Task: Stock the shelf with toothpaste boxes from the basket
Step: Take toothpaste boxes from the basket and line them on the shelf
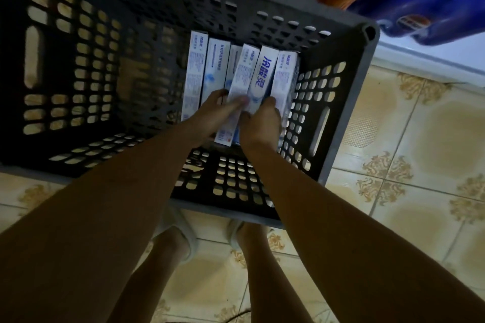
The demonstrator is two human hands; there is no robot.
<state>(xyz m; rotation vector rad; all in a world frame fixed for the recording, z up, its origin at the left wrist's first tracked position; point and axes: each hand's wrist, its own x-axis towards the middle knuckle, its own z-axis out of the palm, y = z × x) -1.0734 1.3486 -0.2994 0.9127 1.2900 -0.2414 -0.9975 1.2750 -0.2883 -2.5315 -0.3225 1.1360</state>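
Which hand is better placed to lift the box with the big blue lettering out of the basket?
Probably the right hand: it grips the near end of that lettered box. The left hand holds the neighbouring box.

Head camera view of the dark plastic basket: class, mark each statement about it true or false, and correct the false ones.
1. White toothpaste boxes stand in a row at the right end of the dark slotted plastic basket. True.
2. Both hands reach into the basket. True.
3. The left hand rests on the basket's rim. False: it holds boxes inside.
4. The right hand is empty. False: it grips boxes.
5. The basket sits on a table. False: on the patterned tiled floor.
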